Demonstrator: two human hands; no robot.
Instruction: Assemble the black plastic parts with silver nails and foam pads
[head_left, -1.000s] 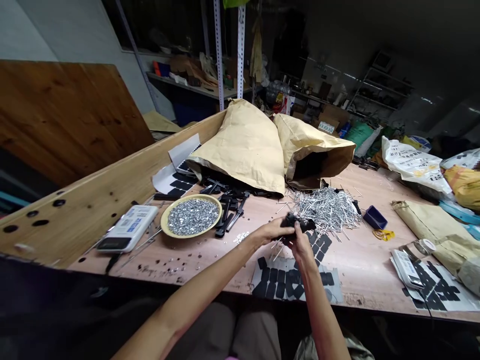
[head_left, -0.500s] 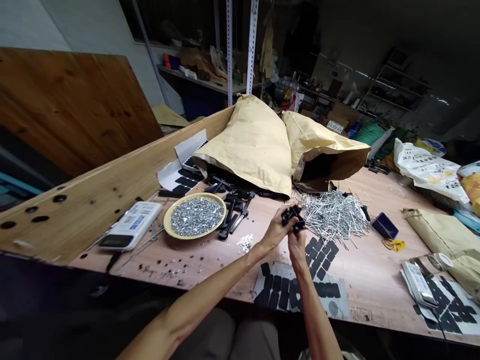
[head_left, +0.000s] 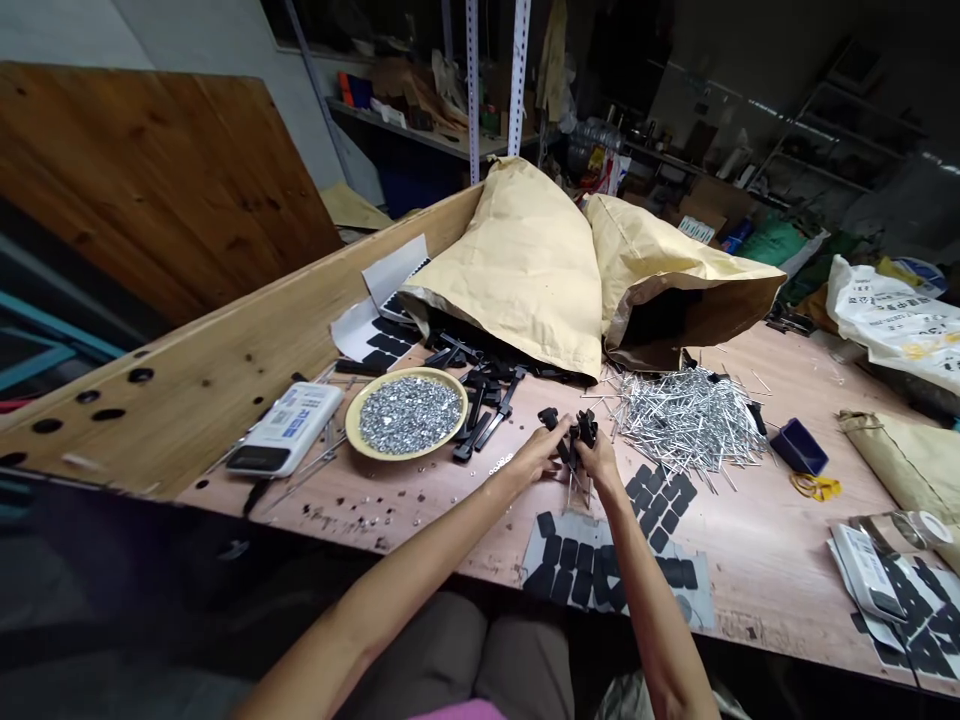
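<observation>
My left hand (head_left: 538, 454) and my right hand (head_left: 600, 464) meet above the table, both closed. Between them are black plastic parts (head_left: 586, 428), with thin metal rods (head_left: 576, 490) pointing down below the fingers. One black head pokes out above the left fingers; another sits at the right fingertips. How the parts join is hidden by the hands. To the right lies a heap of silver metal rods (head_left: 686, 420). On the left, a yellow bowl (head_left: 352, 432) holds many small metal nuts. Several loose white washers (head_left: 501, 463) lie beside my left hand.
Two large paper sacks (head_left: 532, 270) lie behind, with black plastic bar parts (head_left: 501, 410) at the left one's mouth. Black adhesive pads (head_left: 570, 555) lie on a sheet in front. A white scale (head_left: 289, 425) stands left, a dark blue box (head_left: 799, 447) right.
My hands have turned the black parts more upright, and metal rods now show beneath them. The hands sit a little farther apart. The camera view has shifted slightly.
</observation>
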